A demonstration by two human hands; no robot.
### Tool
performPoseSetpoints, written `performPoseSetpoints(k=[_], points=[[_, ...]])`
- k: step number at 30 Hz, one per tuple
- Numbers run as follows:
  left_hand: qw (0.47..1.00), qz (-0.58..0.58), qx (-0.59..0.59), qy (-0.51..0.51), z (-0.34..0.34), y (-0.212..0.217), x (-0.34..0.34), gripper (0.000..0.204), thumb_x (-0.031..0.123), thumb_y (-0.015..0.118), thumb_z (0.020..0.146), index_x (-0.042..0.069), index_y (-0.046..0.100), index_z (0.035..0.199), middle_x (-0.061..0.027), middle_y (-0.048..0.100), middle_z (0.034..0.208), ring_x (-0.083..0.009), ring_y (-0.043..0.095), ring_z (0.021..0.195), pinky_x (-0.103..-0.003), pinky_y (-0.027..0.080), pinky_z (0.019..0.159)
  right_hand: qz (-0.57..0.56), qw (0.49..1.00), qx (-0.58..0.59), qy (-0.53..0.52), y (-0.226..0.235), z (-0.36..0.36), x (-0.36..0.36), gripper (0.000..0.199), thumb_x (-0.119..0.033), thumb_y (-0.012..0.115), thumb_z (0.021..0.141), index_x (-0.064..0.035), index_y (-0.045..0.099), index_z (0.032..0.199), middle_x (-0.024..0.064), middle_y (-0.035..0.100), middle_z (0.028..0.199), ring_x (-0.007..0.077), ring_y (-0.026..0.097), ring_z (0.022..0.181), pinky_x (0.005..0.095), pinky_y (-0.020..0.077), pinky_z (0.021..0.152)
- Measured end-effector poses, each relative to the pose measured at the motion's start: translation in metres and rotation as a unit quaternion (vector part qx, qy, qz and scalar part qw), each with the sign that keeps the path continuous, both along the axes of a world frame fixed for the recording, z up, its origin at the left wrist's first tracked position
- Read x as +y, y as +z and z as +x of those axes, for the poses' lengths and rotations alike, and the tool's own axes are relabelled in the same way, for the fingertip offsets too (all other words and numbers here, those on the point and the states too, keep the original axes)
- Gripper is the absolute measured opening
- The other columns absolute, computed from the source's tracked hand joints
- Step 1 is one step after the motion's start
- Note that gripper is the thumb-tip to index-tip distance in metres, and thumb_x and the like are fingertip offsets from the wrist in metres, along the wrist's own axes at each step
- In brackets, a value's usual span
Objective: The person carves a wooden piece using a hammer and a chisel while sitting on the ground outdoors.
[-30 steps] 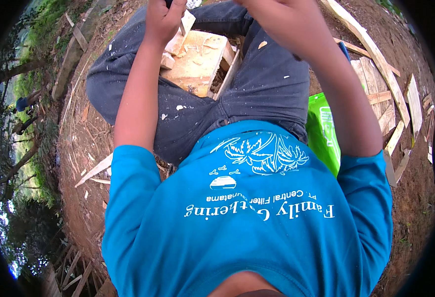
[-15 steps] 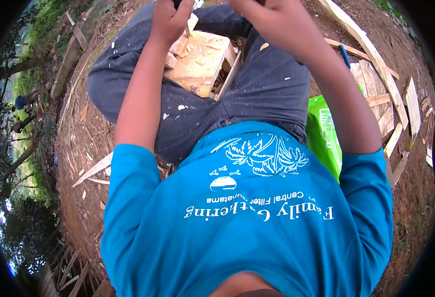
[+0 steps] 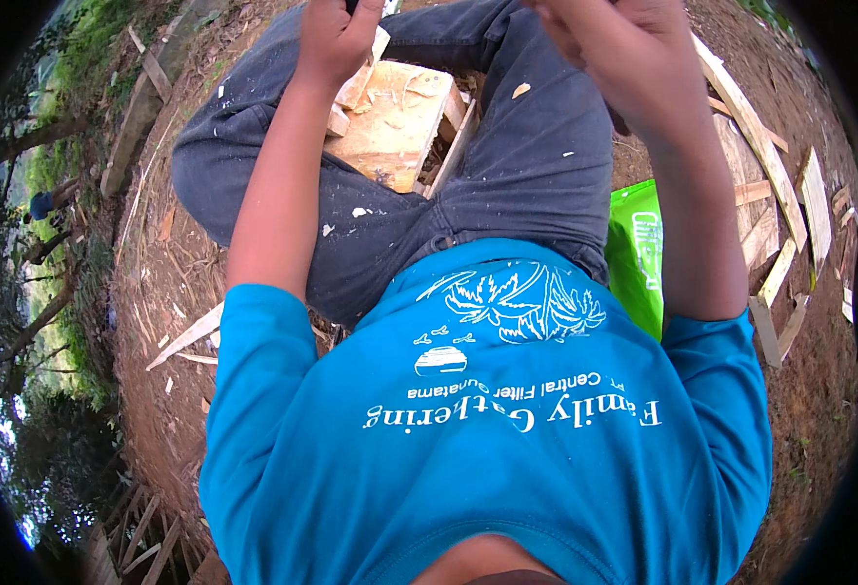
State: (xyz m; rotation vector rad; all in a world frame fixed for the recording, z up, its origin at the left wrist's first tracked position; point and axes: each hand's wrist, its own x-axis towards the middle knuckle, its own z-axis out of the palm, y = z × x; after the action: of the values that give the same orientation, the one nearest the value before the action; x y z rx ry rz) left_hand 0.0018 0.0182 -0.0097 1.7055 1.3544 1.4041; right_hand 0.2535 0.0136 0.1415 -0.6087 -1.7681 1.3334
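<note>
Left hand (image 3: 336, 39) clenched above wooden block (image 3: 395, 122); right hand (image 3: 624, 58) grip unclear, green package (image 3: 638, 253) beside hip

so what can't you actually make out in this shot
- Left hand, head view: closed around something dark, but the top edge cuts it off, so the thing cannot be named.
- Right hand, head view: its fingers run out past the top edge; whether it holds anything cannot be told.
- Wooden block, head view: its far end is hidden behind the left hand.
- Green bag, head view: mostly hidden by the right forearm and the blue shirt.
</note>
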Motion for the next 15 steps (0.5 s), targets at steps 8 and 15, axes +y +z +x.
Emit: performPoseSetpoints(k=[8, 15], points=[[0.986, 0.148, 0.063, 0.03, 0.006, -0.013, 0.009, 0.033, 0.02, 0.062, 0.103, 0.003, 0.053, 0.129, -0.0066, 0.065, 0.104, -0.0142, 0.062, 0.086, -0.031, 0.05, 0.074, -0.003, 0.994, -0.111, -0.009, 0.006, -0.001, 0.003, 0.046, -0.009, 0.055, 0.105, -0.0037, 0.051, 0.151, 0.0023, 0.069, 0.093, 0.0028, 0.045, 0.065, 0.0204, 0.0375, 0.057], [0.999, 0.04, -0.012, 0.023, 0.006, -0.008, 0.005, 0.026, 0.017, 0.059, 0.104, 0.008, 0.052, 0.128, -0.004, 0.065, 0.093, -0.0094, 0.058, 0.071, -0.028, 0.048, 0.062, -0.04, 0.997, -0.062, -0.027, 0.008, -0.001, -0.003, 0.047, -0.009, 0.055, 0.106, -0.0069, 0.05, 0.153, -0.0054, 0.057, 0.08, 0.0009, 0.041, 0.06, 0.0185, 0.0331, 0.052]])
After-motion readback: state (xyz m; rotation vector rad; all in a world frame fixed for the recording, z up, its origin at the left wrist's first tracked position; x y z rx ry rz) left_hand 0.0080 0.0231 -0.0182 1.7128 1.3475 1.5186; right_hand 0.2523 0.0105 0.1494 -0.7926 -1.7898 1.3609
